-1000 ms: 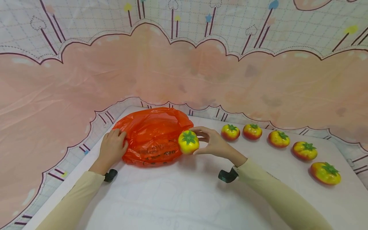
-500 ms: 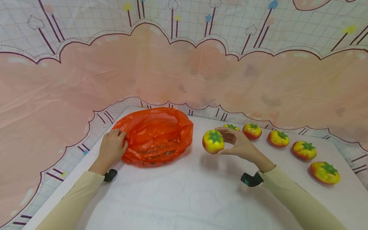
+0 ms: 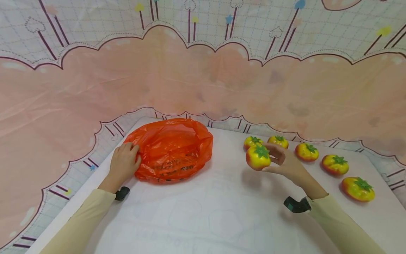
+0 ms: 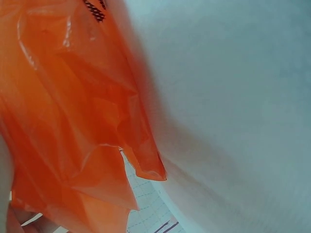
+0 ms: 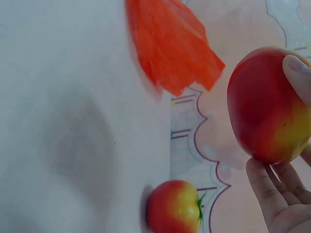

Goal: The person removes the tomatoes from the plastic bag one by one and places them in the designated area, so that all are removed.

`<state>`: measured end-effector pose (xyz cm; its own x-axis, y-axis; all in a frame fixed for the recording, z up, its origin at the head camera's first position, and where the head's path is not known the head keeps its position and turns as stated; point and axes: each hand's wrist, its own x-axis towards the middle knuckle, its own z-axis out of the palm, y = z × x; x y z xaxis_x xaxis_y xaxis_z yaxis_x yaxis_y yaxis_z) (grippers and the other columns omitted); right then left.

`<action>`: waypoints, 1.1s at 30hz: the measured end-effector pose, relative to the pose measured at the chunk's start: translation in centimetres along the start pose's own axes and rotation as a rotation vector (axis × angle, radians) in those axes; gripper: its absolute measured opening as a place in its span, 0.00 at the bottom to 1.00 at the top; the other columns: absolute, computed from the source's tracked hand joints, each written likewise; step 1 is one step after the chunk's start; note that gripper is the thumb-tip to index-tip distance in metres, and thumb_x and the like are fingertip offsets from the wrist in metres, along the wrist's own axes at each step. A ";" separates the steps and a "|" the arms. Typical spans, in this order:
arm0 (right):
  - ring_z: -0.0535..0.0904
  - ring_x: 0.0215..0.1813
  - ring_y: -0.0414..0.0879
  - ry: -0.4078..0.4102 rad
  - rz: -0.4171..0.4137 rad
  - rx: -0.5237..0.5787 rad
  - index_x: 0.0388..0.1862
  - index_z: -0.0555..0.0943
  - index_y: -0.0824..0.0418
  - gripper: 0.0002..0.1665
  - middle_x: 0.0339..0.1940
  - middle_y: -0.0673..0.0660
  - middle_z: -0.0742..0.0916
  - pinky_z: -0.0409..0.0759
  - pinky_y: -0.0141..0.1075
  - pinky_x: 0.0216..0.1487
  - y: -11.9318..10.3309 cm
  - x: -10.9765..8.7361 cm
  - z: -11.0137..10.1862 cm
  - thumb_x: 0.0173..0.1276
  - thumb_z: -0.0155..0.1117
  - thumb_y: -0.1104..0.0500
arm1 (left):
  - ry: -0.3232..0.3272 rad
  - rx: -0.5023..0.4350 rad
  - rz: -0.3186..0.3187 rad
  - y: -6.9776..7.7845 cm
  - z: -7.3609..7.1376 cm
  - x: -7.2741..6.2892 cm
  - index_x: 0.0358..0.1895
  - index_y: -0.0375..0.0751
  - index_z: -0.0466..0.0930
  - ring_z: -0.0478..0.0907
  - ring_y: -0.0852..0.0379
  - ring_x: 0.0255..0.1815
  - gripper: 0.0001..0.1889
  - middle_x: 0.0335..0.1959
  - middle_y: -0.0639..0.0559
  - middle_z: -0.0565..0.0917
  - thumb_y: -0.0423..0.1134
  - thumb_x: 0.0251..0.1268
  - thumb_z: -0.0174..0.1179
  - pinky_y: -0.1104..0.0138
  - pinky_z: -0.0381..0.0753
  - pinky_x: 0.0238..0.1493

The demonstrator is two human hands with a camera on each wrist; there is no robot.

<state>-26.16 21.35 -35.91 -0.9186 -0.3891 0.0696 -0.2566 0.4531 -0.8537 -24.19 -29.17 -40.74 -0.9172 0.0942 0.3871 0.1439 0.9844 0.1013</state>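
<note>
My right hand pinches a shiny red-and-yellow toy tomato between thumb and fingers, its green leafy top toward the head camera. In the right wrist view the tomato is held up, with a shadow on the table away from it. An orange-red plastic bag with dark print lies puffed up on the left, its mouth gaping. At its left edge my left hand grips the plastic. Fingers show partly behind the bag in the left wrist view.
Several matching tomatoes stand in a curved row at the right, from one tomato just behind the held one to the nearest tomato. The white table ends at a patterned pink cloth behind.
My right hand has moved rightward from the bag's right edge, carrying the tomato to the left end of the row. The left hand and the bag stay put.
</note>
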 end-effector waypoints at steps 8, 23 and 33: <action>0.65 0.68 0.59 0.055 0.090 0.036 0.69 0.60 0.63 0.43 0.68 0.63 0.68 0.76 0.21 0.51 1.3 -1.5 -1.1 0.58 0.69 0.58 | -0.011 0.000 -0.002 -0.1 -0.1 0.1 0.49 0.27 0.75 0.68 0.36 0.50 0.17 0.45 0.32 0.74 0.33 0.57 0.60 0.42 0.68 0.59; 0.62 0.68 0.60 0.100 0.178 0.016 0.71 0.58 0.62 0.43 0.61 0.41 0.71 0.76 0.19 0.48 5.1 -2.8 -3.4 0.62 0.65 0.55 | -0.006 -0.014 -0.002 -0.1 0.0 0.0 0.49 0.27 0.75 0.68 0.36 0.51 0.17 0.45 0.32 0.74 0.34 0.58 0.59 0.41 0.68 0.58; 0.59 0.70 0.67 0.103 0.227 -0.070 0.72 0.55 0.65 0.46 0.71 0.69 0.62 0.74 0.35 0.58 7.3 -2.8 -4.4 0.62 0.64 0.51 | -0.003 -0.014 0.000 -0.1 0.0 0.0 0.49 0.27 0.75 0.68 0.36 0.51 0.17 0.45 0.32 0.74 0.34 0.58 0.59 0.42 0.68 0.58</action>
<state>-26.80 29.26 -40.11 -0.9800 -0.1885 -0.0645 -0.0571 0.5757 -0.8157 -24.21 -29.28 -40.72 -0.9183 0.0943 0.3845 0.1487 0.9823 0.1142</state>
